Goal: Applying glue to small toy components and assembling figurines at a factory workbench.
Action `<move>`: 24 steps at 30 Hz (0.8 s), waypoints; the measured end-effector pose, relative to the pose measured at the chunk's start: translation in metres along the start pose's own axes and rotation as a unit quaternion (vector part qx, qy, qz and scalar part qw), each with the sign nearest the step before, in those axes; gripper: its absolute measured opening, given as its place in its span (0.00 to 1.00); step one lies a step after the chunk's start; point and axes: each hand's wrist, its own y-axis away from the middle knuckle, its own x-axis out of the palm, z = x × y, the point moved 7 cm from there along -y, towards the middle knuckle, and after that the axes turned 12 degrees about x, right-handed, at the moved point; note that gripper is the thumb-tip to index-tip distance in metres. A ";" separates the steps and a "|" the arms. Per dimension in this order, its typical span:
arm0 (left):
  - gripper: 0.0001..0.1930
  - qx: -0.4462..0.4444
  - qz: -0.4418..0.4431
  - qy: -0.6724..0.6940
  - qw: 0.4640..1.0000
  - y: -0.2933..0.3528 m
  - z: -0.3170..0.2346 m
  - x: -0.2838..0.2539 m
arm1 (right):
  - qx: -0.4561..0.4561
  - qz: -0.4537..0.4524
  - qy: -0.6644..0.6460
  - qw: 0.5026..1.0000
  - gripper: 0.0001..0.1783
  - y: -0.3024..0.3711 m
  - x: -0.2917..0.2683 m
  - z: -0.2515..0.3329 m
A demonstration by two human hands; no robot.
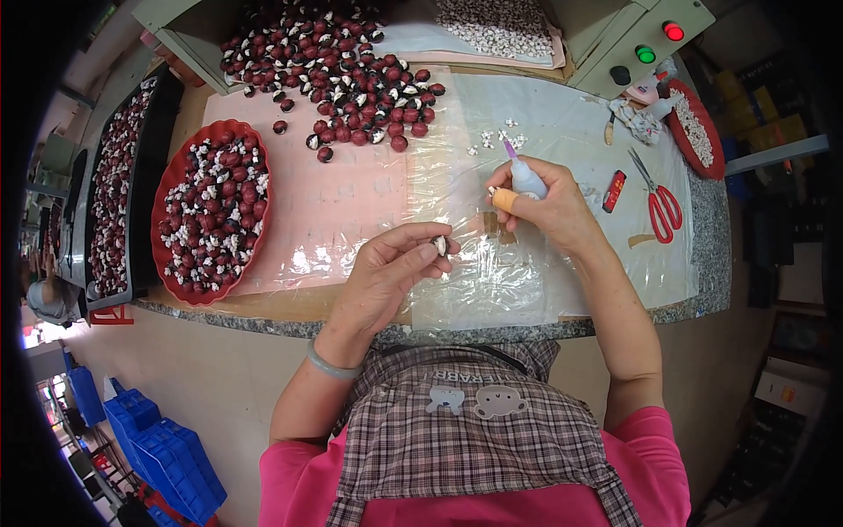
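Observation:
Pinched between thumb and fingers of my left hand [391, 268] is a small dark ball with a white part [441, 245], held above the plastic-covered worktop. My right hand [558, 206] grips a squeeze bottle [529, 180] with a purple nozzle, pointing away from me. That hand also pinches a small white piece [493, 190] at its fingertips, where a yellow-orange cover [505, 200] wraps a digit. Just beyond the nozzle lie several loose white pieces [487, 139]. Farther off to the left spreads a heap of dark red, black and white balls [360, 110].
A red scalloped basket [209, 297] of balls and white pieces stands left, beside a long black tray [140, 263]. On the right lie red-handled scissors [663, 213], a small red object [615, 191] and a red dish [713, 169]. A cabinet with buttons [648, 35] stands behind.

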 end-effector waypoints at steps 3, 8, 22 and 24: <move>0.14 0.016 -0.003 -0.007 1.000 0.000 -0.001 0.005 | -0.002 0.025 -0.055 0.998 0.07 0.016 0.004 -0.005; 0.15 0.030 0.003 -0.026 0.999 -0.001 0.000 0.011 | -0.032 0.008 -0.061 0.998 0.07 0.039 0.015 -0.002; 0.15 0.065 -0.007 -0.144 0.987 0.005 0.000 0.013 | -0.191 -0.085 0.179 0.961 0.12 0.059 0.032 -0.005; 0.15 0.062 -0.002 -0.151 0.987 0.005 0.000 0.015 | -0.214 -0.087 0.192 0.954 0.11 0.059 0.035 -0.002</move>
